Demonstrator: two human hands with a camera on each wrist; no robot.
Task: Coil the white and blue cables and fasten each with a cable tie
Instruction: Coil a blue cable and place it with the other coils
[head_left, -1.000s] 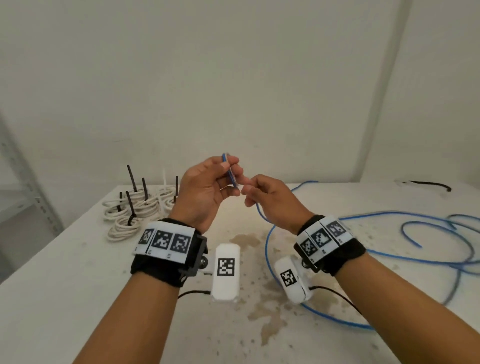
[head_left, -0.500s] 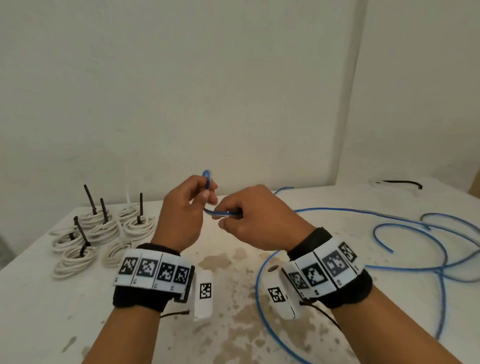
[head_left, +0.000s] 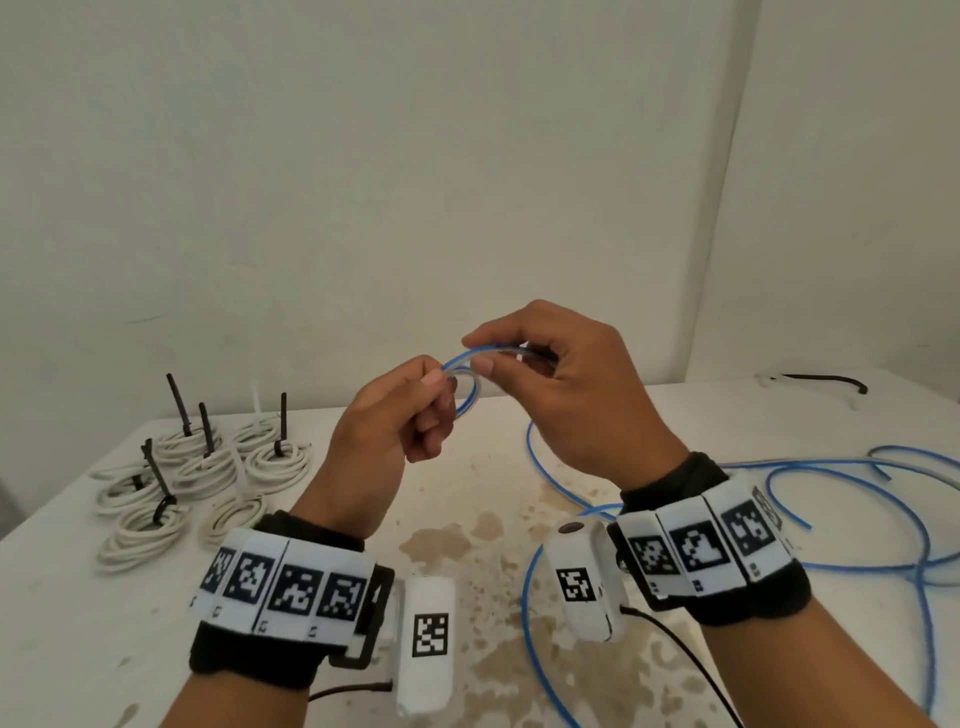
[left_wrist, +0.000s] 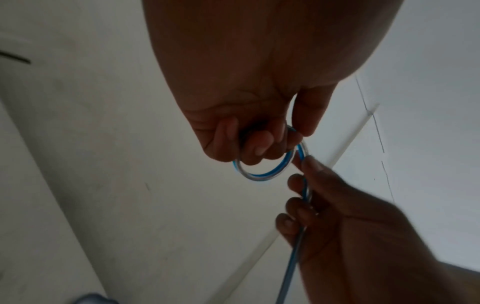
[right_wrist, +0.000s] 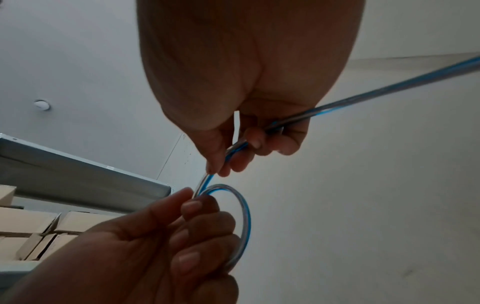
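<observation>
Both hands are raised above the white table (head_left: 130, 649). My left hand (head_left: 410, 410) pinches a small loop of the blue cable (head_left: 470, 392) between thumb and curled fingers; the left wrist view shows that loop (left_wrist: 270, 172) under the fingertips. My right hand (head_left: 535, 364) grips the cable just beside it, and the strand (right_wrist: 389, 86) runs through its curled fingers and away to the right. The rest of the blue cable (head_left: 857, 483) lies in loose curves on the right of the table. Several coiled white cables (head_left: 208, 467) with black ties lie at the back left.
A black cable tie (head_left: 826, 379) lies at the far right by the wall. The table top is stained brown in the middle (head_left: 467, 540). A metal shelf (right_wrist: 78, 174) and cardboard boxes (right_wrist: 26, 226) stand off to the left. The wall is close behind the table.
My right hand has risen and carried the cable over, so a small loop now hangs from my left fingers. The head view has shifted somewhat.
</observation>
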